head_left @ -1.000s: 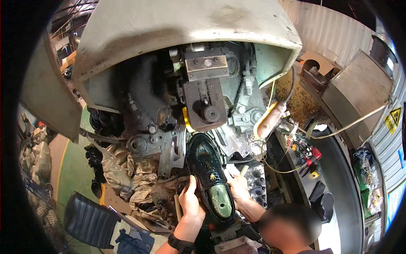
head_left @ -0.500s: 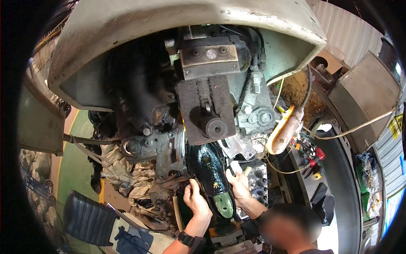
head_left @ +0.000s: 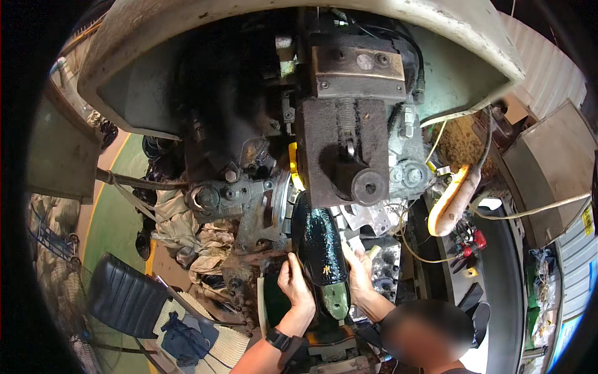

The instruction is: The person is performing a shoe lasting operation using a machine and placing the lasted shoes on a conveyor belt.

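A glossy black shoe upper [head_left: 319, 240] sits on a green shoe last [head_left: 336, 302], whose bare end sticks out toward me. Its far end reaches in beside the machine's dark metal block [head_left: 325, 146]. My left hand [head_left: 295, 285] is against the shoe's left side, thumb up and fingers partly hidden. On the other side my right hand [head_left: 362, 277] grips the shoe, its fingers partly behind it. The shoe is held between both hands, its near end tilted slightly right. A blurred patch covers part of the area by my right forearm.
A pale machine hood [head_left: 299, 19] arches overhead. To the right hangs a lit lamp [head_left: 455, 201] on a cable, in front of a conveyor belt [head_left: 507, 280]. A black chair [head_left: 128, 293] stands at left, near crumpled cloth [head_left: 180, 227]. Metal machine arms [head_left: 249, 212] flank the shoe.
The view has shifted, so the machine appears farther right. The shoe has turned a little about its length and stands straighter in the picture. Both hands stay on it.
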Demonstrator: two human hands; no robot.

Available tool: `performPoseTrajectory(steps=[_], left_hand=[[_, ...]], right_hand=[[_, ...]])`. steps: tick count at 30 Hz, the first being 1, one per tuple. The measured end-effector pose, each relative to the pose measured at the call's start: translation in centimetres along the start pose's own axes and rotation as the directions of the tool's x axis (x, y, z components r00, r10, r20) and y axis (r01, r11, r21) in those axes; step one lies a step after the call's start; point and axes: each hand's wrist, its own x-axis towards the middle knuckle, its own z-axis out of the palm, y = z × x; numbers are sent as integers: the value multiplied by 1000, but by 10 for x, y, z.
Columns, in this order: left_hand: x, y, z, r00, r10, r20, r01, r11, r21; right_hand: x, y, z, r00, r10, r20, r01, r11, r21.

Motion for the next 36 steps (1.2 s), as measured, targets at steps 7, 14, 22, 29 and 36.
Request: performPoseTrajectory(steps=[7, 14, 22, 29, 36], left_hand=[[-7, 20, 5, 970, -237, -48, 230, 966, -118], [-7, 25, 8, 963, -271, -2, 268, 951, -154], [-17, 17, -11, 836, -373, 403, 467, 869, -165], [-40, 34, 8, 828, -454, 329, 528, 830, -182], [-46, 36, 17, 884, -455, 109, 465, 881, -89]], right_hand=[[-5, -2, 3, 995, 97, 8, -97, 993, 63], [-6, 3, -4, 992, 66, 107, -77, 991, 107], [-24, 13, -30, 996, 60, 61, -39, 954, -298], [-33, 15, -18, 985, 37, 169, -23, 996, -84], [-41, 4, -7, 974, 227, 1, -225, 964, -143]])
